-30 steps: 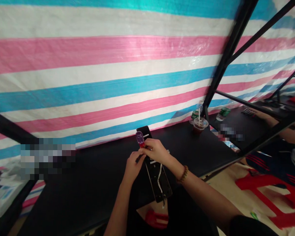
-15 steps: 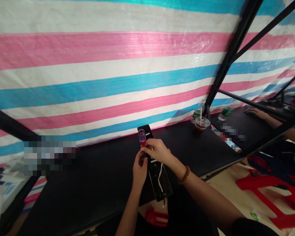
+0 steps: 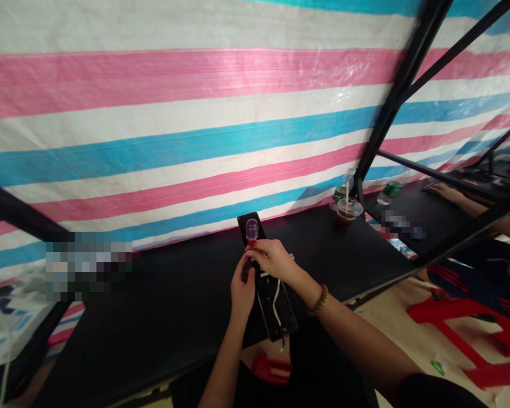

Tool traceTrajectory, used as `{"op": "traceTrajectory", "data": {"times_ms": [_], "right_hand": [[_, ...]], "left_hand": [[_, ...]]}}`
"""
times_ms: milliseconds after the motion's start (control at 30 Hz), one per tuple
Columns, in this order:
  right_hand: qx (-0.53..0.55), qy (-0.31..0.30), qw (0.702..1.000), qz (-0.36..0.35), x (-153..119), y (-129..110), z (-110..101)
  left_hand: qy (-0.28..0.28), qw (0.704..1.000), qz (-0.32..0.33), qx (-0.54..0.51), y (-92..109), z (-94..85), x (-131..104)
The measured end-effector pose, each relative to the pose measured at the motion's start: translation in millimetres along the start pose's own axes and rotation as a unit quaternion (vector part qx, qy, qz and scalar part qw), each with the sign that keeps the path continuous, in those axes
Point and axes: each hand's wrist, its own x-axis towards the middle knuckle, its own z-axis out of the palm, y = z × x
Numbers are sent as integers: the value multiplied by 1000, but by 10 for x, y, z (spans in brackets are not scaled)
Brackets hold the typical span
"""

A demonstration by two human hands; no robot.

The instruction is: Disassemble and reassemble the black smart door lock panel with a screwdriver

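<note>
A screwdriver [image 3: 252, 230] with a clear purple handle and red collar points handle-up over the far end of a long black panel [image 3: 276, 317]. My right hand [image 3: 274, 259] pinches it around the collar; its shaft and tip are hidden by the fingers. Just below, my left hand [image 3: 242, 289] has its thumb and fingers drawn together close to the shaft. What those fingers hold is too small or too covered to see. Along the panel runs a white cable [image 3: 276, 306], with a small plug dangling past the near end.
On the black table [image 3: 165, 306], a plastic cup with a straw [image 3: 348, 212] and a bottle [image 3: 339, 194] stand at the back right. Black metal bars [image 3: 386, 113] rise on both sides. At right, a co-worker's hand [image 3: 446, 192] rests on another table, above a red stool [image 3: 463, 328].
The screwdriver handle has shifted slightly right and stands more upright. Both hands stay at nearly the same spot over the panel.
</note>
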Motion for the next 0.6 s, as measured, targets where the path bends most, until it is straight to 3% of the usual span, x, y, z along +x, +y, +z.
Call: {"op": "traceTrajectory", "data": {"times_ms": [600], "right_hand": [[101,30,993,47,-95,117,2]], "left_hand": [[-5,1000,-15,7,41,-20,-8]]}}
